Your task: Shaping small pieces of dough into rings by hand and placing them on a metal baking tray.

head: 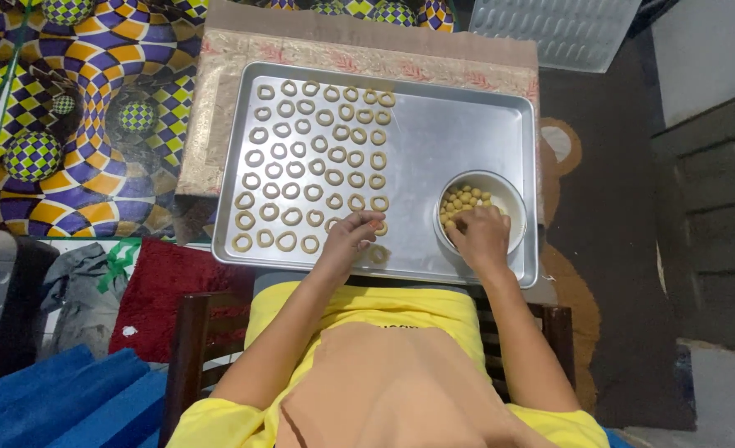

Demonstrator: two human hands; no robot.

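Left hand point(352, 235) pinches a pale dough ring point(377, 226) down at 6 o'clock on the flat silver metal baking tray point(458, 141). Right hand point(481, 235) digs curled fingers into the white round bowl point(508, 195) of small yellow dough balls point(463, 201) at 4 o'clock. Looks soft and squishable, so I'd grip by the outer edges, lightly.

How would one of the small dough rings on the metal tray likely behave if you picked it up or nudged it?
A dough ring looks thin and pale, seemingly unbaked, so it would probably bend or lose its shape if pinched. It is small, so likely very light. Lying flat on the smooth baking tray, it seems more apt to slide or stick than to roll, unlike the dough balls in the bowl.
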